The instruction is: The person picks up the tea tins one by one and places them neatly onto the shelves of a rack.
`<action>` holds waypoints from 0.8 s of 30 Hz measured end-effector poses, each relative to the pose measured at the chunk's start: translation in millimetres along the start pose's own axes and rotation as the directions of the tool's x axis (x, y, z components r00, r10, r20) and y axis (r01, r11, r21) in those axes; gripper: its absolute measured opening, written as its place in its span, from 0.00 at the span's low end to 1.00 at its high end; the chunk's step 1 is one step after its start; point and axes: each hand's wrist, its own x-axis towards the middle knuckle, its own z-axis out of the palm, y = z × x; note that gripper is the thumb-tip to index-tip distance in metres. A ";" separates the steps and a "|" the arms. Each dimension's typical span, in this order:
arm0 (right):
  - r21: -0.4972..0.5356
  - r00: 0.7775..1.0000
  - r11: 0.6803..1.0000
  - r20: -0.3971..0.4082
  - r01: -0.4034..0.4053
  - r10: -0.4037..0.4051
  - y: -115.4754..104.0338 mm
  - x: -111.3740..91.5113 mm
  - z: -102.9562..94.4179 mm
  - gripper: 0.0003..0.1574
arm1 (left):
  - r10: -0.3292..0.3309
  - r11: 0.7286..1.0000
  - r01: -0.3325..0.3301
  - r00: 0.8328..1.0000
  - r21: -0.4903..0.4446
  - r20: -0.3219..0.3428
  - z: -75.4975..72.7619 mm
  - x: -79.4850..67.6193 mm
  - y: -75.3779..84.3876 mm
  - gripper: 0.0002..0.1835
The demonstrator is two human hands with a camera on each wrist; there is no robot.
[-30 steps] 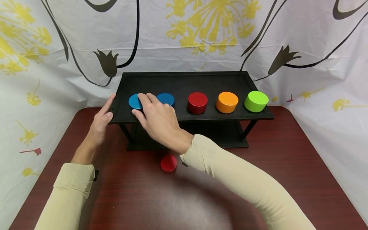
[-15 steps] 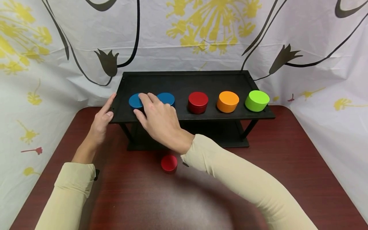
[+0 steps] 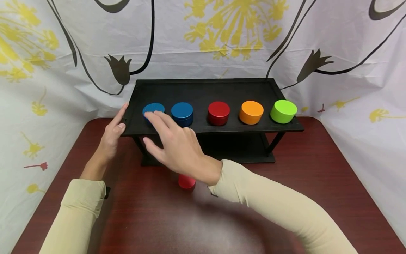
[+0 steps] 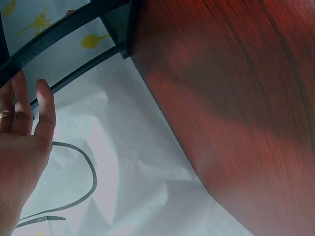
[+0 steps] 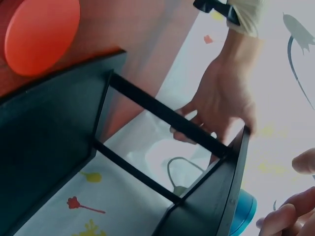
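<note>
A black two-tier shelf [image 3: 203, 91] carries a row of round lidded tins. Farthest left is a blue tin [image 3: 153, 107], its front partly hidden by the fingers of my right hand [image 3: 179, 148]. That hand hovers before the shelf with thumb and fingers spread, holding nothing. Beside it stands a second blue tin [image 3: 182, 111], then a dark red tin [image 3: 218, 113]. My left hand [image 3: 111, 135] rests against the left end of the shelf, fingers extended; in the left wrist view its fingers [image 4: 45, 110] reach up to the shelf's edge.
An orange tin [image 3: 251, 113] and a lime green tin [image 3: 283, 112] finish the row on the right. On the wooden table [image 3: 152, 211], a bright red round piece [image 3: 186, 182] lies in front of the shelf, partly covered by my right wrist. Patterned white cloth [image 3: 203, 42] hangs behind and at both sides.
My right hand has let go of the leftmost blue tin and drawn back toward me, its fingers spreading. The tin stays on the shelf. My left hand keeps its place.
</note>
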 end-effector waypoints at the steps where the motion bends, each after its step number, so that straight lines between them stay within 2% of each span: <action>1: 0.011 1.000 1.000 -0.002 0.011 -0.011 -0.9 -2.7 -0.5 0.30 | 0.002 1.000 -0.002 1.000 -0.001 0.000 0.1 0.0 -0.2 0.33; 10: 0.070 0.991 0.990 0.044 0.122 -0.126 -3.1 -32.1 -3.2 0.25 | 0.007 1.000 -0.007 1.000 -0.003 0.001 0.7 -0.5 0.6 0.32; 19: 0.111 0.986 0.990 0.131 0.090 -0.105 8.3 -58.4 0.3 0.23 | 0.001 1.000 -0.001 1.000 0.011 0.008 0.7 -0.5 1.4 0.32; 24: 0.123 0.974 0.991 0.210 0.059 -0.084 18.8 -75.8 3.7 0.24 | 0.000 1.000 0.000 1.000 0.011 0.007 0.8 -0.1 0.7 0.32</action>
